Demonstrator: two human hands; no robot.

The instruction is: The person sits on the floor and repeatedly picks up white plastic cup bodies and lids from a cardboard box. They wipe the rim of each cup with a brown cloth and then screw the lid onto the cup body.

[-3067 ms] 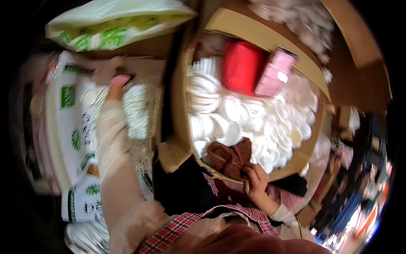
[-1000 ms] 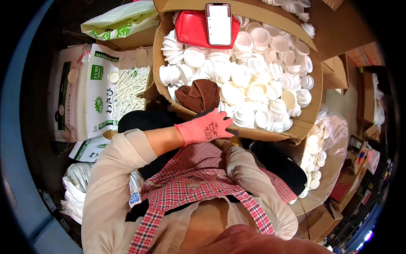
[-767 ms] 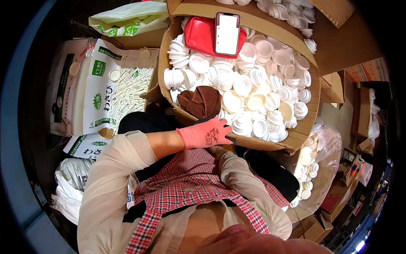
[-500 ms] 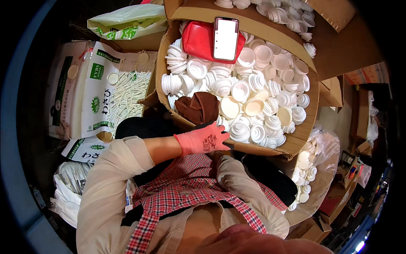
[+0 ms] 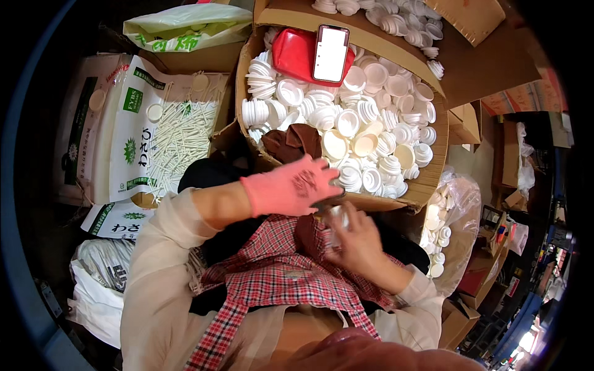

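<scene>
My left hand [image 5: 291, 185], in a pink work glove with dark fingertips, hovers over my lap at the near edge of the cardboard box [image 5: 383, 203]. Its fingers are spread a little and I see nothing in them. Close to its fingertips, my bare right hand [image 5: 360, 240] is closed around a small whitish object [image 5: 338, 222], too blurred to name. White plastic caps [image 5: 348, 123], some nested in stacks, fill the box. A brown cloth [image 5: 296, 142] lies in the box's near left corner, just beyond the glove. Below both hands spreads a red checked apron [image 5: 272, 253].
On the caps at the far side rest a red pouch [image 5: 294, 55] and a phone [image 5: 331, 54] with a lit screen. To the left, thin white sticks [image 5: 182, 130] lie on printed plastic sheeting [image 5: 127, 142]. More caps fill a plastic-lined box [image 5: 461, 247] at right.
My right hand has come up into view from under the left, with a small whitish object in it. My left hand has risen slightly and spread its fingers. The whole view has shifted a little.
</scene>
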